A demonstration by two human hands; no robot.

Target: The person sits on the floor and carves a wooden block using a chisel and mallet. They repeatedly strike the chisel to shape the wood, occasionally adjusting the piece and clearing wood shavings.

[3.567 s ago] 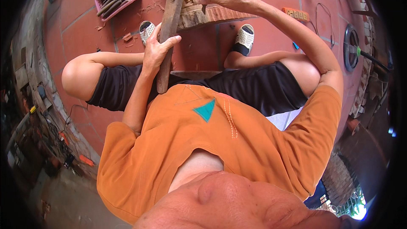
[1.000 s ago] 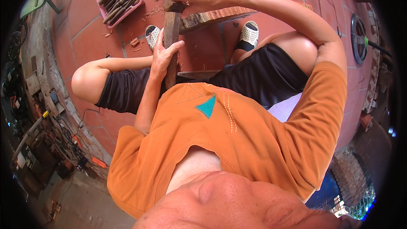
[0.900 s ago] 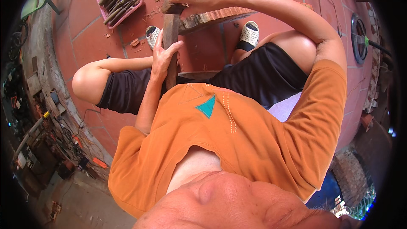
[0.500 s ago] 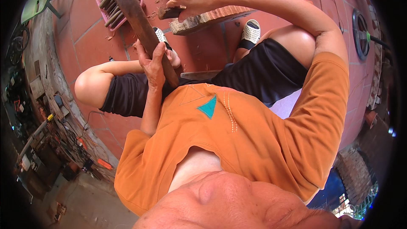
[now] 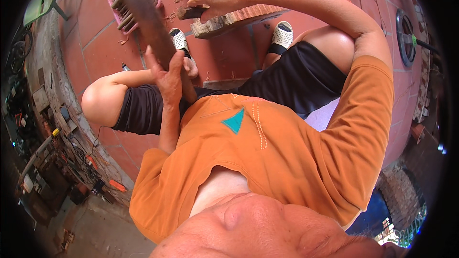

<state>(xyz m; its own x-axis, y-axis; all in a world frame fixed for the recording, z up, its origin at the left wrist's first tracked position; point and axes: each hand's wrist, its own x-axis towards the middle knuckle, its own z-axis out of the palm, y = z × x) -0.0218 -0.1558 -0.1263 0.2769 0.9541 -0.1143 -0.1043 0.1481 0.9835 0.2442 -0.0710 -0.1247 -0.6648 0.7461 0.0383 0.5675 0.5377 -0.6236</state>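
My left hand point(image 5: 168, 77) grips a long dark wooden mallet point(image 5: 143, 14) near its lower end, its head raised and tilted up to the left over the pink tray. My right hand point(image 5: 217, 1) is closed around a dark chisel point(image 5: 189, 13) whose tip rests against a carved reddish wood block point(image 5: 229, 0) on the floor between my feet. I sit low, knees spread, in an orange shirt and black shorts.
A pink tray point(image 5: 125, 0) of several chisels lies on the red tiled floor point(image 5: 95, 52) at the upper left, with wood chips around it. A green plastic chair point(image 5: 45, 2) and a cluttered low wall are on the left. A round fan point(image 5: 406, 36) stands at the right.
The mallet, earlier upright beside the carved block, has swung up and out to the left in my left hand. My right hand stays on the chisel at the block.
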